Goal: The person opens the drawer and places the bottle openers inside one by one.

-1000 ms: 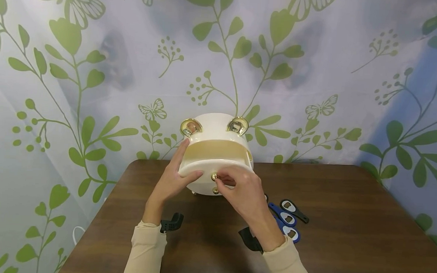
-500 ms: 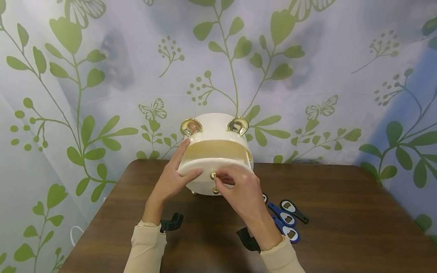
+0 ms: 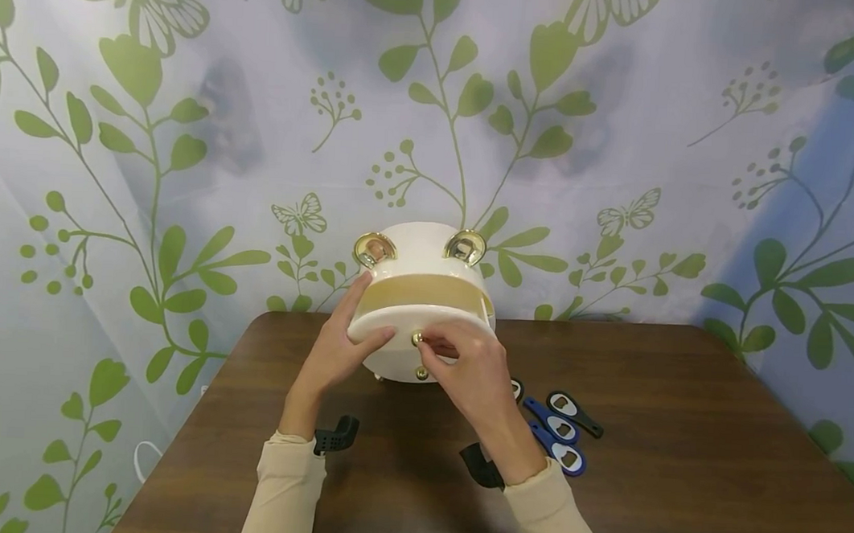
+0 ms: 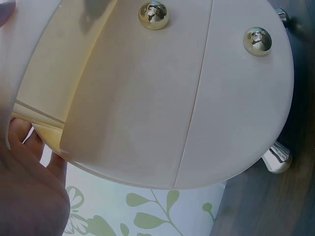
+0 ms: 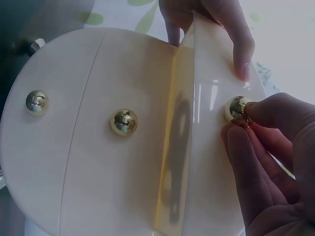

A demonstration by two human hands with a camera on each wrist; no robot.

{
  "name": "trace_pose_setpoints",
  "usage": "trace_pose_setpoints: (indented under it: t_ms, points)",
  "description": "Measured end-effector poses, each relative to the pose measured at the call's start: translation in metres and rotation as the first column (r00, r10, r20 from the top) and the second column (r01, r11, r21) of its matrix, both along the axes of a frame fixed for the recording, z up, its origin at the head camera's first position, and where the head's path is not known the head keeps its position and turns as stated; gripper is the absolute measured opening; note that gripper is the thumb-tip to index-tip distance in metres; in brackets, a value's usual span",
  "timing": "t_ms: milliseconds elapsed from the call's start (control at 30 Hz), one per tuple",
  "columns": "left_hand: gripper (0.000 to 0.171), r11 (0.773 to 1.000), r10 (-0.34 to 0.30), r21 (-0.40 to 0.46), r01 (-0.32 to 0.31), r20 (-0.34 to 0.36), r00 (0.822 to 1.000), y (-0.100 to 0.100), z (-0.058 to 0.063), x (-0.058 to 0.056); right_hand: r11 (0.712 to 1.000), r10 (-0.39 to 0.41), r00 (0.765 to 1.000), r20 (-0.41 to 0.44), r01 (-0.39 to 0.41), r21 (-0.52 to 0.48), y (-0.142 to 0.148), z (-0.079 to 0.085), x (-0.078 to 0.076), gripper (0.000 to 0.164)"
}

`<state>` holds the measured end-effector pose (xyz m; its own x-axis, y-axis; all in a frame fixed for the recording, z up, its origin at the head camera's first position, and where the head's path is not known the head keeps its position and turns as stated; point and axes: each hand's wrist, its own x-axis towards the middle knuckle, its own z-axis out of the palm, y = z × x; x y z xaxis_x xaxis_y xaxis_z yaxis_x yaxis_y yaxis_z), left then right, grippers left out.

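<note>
A white rounded box [image 3: 421, 246] with gold ear-shaped pieces [image 3: 465, 247] on top stands on the table. Its uppermost drawer [image 5: 209, 152] is pulled partly out, and the yellowish inside shows. My right hand [image 3: 475, 378] pinches the gold knob [image 5: 237, 109] of that drawer between thumb and fingers. On the box's left side, my left hand [image 3: 332, 350] lies with its fingers along the wall and its thumb on the drawer front. Lower down, a middle knob [image 5: 124, 122] and a bottom knob [image 5: 37, 103] sit on fronts that are flush.
Several bottle openers lie right of the box: a black one [image 3: 575, 411], a blue one [image 3: 552, 420], a second blue one [image 3: 565, 456], and a dark one partly behind my right hand. A leaf-patterned cloth [image 3: 434, 138] hangs behind the brown table [image 3: 679, 441].
The drawer's front rim and knob have risen slightly against the box, and less of the inside shows. My right hand has shifted slightly with the knob; my left hand stays put.
</note>
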<state>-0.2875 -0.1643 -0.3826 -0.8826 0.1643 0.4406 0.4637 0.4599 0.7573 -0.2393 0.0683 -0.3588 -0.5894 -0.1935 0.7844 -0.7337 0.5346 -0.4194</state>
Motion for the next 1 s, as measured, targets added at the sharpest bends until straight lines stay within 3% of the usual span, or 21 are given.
trace_pose_setpoints:
  t_ms: [533, 1000]
  points:
    - [0.085, 0.999, 0.035, 0.007, -0.035, -0.012, 0.999, 0.000, -0.001, -0.002, 1.000, -0.019, 0.999, -0.040, 0.018, -0.025, -0.006, -0.004, -0.007, 0.016]
    - [0.077, 0.998, 0.052, 0.027, -0.052, -0.023, 0.998, 0.002, -0.005, -0.004, 0.994, -0.038, 0.999, 0.032, 0.041, -0.100, -0.012, -0.008, -0.018, 0.015]
